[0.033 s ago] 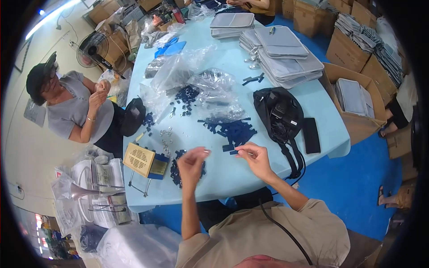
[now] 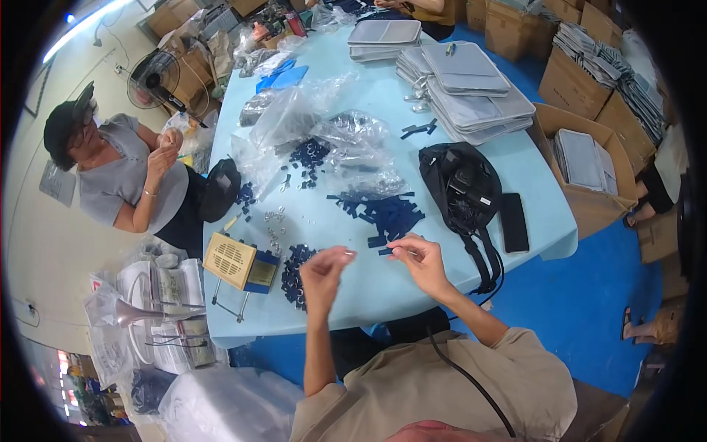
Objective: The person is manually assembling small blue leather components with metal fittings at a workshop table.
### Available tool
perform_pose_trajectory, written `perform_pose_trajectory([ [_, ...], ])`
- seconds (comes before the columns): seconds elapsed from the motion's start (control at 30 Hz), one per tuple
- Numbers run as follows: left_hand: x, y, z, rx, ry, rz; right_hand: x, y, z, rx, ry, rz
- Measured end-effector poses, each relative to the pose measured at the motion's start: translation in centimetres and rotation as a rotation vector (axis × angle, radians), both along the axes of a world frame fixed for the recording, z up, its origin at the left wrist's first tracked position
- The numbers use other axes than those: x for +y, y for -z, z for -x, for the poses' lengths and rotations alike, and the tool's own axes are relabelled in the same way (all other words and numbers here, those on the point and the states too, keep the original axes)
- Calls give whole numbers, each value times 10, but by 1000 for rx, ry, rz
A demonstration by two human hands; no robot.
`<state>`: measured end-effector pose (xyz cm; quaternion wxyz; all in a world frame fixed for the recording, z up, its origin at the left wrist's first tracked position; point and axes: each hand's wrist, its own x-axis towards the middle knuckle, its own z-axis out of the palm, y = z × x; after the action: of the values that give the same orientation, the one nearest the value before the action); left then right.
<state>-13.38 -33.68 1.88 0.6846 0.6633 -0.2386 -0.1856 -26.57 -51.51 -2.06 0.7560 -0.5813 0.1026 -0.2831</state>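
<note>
Over pale-blue table (image 2: 442,169), hands (image 2: 375,265) pinching, blue floor (image 2: 589,295), cardboard boxes (image 2: 589,81)

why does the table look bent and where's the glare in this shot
Head view: the fisheye lens bows the light blue table edges and leaves a black ring around the picture; a ceiling light strip flares white at the upper left; the clear plastic bags catch shiny highlights; both hands, left hand and right hand, look fairly sharp.

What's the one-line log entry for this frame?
left hand: pinching small piece | right hand: pinching dark strip | hands: apart, above table | nearby: strip pile, black bag
</note>
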Motion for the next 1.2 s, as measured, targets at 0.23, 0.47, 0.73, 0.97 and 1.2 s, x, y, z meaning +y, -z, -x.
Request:
perform_pose_trajectory([
  [0.23, 11, 15, 48, 269, 63, 145, 34, -26, 15, 1, -63, 95],
  [0.47, 44, 30, 58, 582, 93, 362, 61, -34, 18, 62, -120, 326],
  [0.73, 73, 37, 57, 691, 161, 444, 79, -31, 9, 33, -292, 130],
  [0.97, 80, 34, 67, 656, 195, 426, 73, -18, 9, 185, -527, -104],
  [1.2, 77, 36, 73, 657, 156, 372, 71, -12, 15, 206, -504, -111],
])
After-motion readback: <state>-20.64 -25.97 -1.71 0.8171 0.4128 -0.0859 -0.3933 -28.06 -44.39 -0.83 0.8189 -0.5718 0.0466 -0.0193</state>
